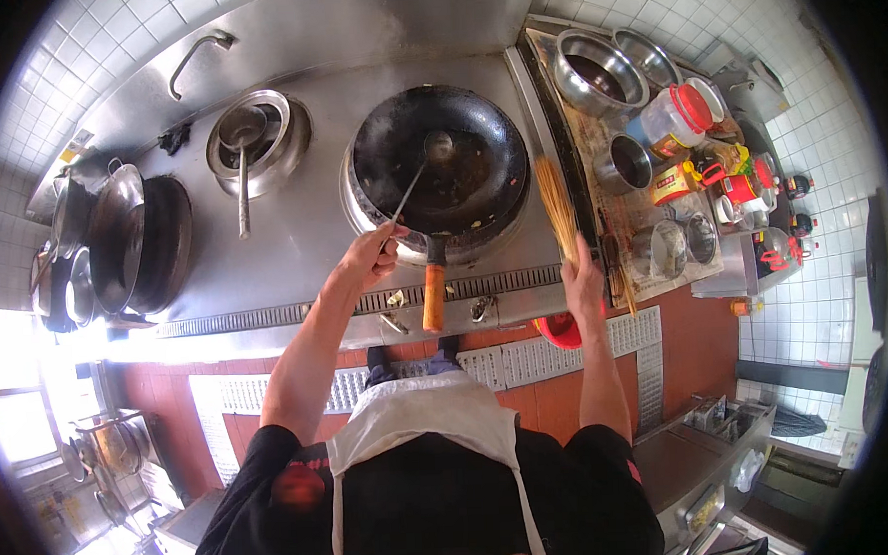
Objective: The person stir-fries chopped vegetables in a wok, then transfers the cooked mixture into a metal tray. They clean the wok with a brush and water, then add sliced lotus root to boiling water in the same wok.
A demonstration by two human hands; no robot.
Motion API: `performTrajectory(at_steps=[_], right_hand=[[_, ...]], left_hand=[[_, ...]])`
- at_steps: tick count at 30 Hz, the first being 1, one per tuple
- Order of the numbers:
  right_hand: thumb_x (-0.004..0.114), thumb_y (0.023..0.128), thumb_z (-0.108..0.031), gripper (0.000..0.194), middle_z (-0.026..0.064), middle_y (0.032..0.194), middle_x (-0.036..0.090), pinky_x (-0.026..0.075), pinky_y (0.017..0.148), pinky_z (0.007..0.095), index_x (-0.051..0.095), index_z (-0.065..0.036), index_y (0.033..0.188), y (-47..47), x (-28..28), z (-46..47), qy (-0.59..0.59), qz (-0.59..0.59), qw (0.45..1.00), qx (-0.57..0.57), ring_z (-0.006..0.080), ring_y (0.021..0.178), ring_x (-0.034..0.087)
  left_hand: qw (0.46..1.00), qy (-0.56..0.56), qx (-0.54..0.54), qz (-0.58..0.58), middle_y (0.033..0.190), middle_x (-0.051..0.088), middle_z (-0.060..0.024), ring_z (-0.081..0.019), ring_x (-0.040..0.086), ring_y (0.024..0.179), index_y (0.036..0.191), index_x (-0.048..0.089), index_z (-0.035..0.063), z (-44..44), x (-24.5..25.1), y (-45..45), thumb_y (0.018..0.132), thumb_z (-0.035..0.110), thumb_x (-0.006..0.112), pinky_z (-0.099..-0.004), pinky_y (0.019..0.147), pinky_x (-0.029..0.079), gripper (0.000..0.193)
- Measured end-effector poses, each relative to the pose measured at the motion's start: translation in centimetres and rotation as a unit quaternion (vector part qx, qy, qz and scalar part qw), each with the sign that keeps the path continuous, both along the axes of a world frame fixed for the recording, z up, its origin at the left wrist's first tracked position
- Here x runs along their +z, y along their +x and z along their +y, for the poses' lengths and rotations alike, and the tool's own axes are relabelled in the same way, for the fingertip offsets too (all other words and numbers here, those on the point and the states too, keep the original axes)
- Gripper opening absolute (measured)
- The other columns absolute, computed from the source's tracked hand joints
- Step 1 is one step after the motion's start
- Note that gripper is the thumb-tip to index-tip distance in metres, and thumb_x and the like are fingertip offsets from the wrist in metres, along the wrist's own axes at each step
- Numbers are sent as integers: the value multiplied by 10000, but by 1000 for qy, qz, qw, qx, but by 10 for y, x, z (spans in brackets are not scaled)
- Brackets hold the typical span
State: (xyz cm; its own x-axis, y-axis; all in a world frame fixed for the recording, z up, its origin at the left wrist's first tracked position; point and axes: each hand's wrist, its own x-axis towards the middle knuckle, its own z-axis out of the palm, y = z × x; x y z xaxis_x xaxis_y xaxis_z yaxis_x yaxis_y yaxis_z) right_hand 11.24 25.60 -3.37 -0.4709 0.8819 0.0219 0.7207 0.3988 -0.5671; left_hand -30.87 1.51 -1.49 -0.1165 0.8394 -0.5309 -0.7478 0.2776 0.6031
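My left hand grips the thin handle of a metal ladle, whose bowl rests inside a black wok. The wok sits on a round stove ring, and its wooden handle points toward me. Brown liquid and small food bits lie in its bottom, with faint steam at its left side. In my right hand is a bamboo wok brush, held to the right of the wok with its bristles pointing away from me.
Left of the wok, a second ladle lies across a metal pot. Several woks stand at the far left. A faucet juts from the back wall. Steel bowls, jars and bottles crowd the right-hand counter. A drain grate runs along the front.
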Motion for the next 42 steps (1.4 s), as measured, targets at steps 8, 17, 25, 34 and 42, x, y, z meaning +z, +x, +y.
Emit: performTrajectory(at_steps=[8,17,25,34,42], right_hand=[[613,1014,-258,286,207,1145,759,586,886,514,743,-124,1231,-197,56,97,44,-208,964,156,402,1054,736],[720,887,-218,157,140,976,798,602,830,474,814,-106,942,-220,185,55,53,-448,827,336,350,935,772],[719,919,-322,303,112,766,740,538,569,376,808,-100,1105,-249,161,47,1,-379,870,316,205,608,689],[623,884,-197,179,54,647,637,442,450,321,749,-83,826,-253,208,8,-120,-412,863,266,118,469,563],[657,1004,-321,278,6,759,692,459,461,264,781,-102,1121,-289,147,1,-214,-132,938,239,88,559,610]], left_hand=[[919,-65,111,372,663,441,71,-17,396,561,1225,727,15,-66,64,48,1130,196,543,-237,475,273,275],[899,-145,267,315,591,356,99,-11,323,475,1261,704,18,-248,69,52,1148,279,544,-230,416,216,326],[905,-162,289,268,570,359,88,-20,294,430,1270,687,5,-316,13,56,1147,318,553,-234,379,226,362],[921,-175,292,191,577,383,80,-33,310,449,1242,674,6,-352,9,63,1133,344,571,-240,404,219,369],[918,-166,310,182,587,388,80,-32,303,448,1240,671,16,-353,13,54,1133,334,568,-235,407,214,351]])
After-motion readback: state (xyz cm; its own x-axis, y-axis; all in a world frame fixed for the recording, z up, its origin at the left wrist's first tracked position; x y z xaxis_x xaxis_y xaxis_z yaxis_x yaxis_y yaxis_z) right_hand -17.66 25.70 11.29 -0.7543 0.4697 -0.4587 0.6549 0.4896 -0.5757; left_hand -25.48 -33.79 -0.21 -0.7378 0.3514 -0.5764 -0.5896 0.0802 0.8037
